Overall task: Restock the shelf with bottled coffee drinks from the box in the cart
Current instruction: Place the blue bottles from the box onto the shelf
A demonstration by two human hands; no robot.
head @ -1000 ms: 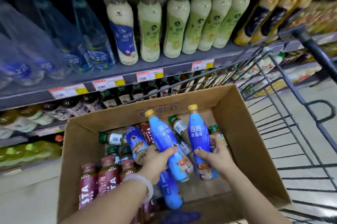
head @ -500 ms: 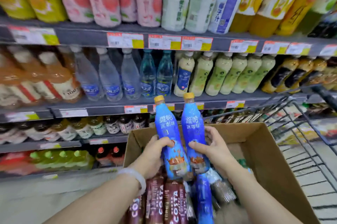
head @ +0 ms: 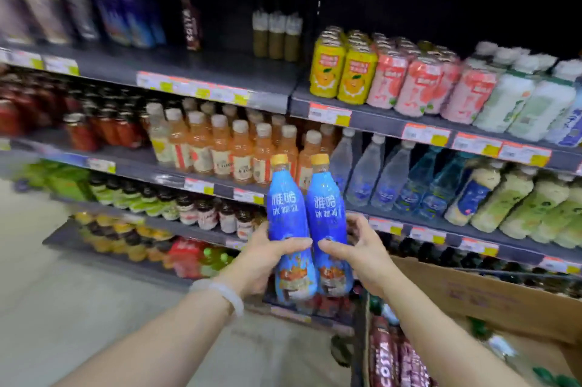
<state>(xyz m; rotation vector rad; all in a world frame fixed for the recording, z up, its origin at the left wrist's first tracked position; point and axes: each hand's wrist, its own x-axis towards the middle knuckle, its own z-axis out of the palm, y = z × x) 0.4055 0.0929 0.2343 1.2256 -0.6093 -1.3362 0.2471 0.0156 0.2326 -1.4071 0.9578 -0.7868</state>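
Box (head: 491, 295) cut off at right — shelf (head: 201, 65) bottles blurred

Yellow cans (head: 343, 74) stand beside pink cans (head: 419, 87), above clear water bottles (head: 374, 172).

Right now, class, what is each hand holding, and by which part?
Each holds one blue plastic yellow-capped bottle by its lower body: left hand the left bottle, right hand the right bottle.

Two bottles held upright side by side before the shelves

The left hand (head: 263, 260) holds the left bottle (head: 288, 229), the right hand (head: 359, 252) the right bottle (head: 327, 226), touching; the box (head: 491, 295) sits lower right, seemingly with more bottles inside.
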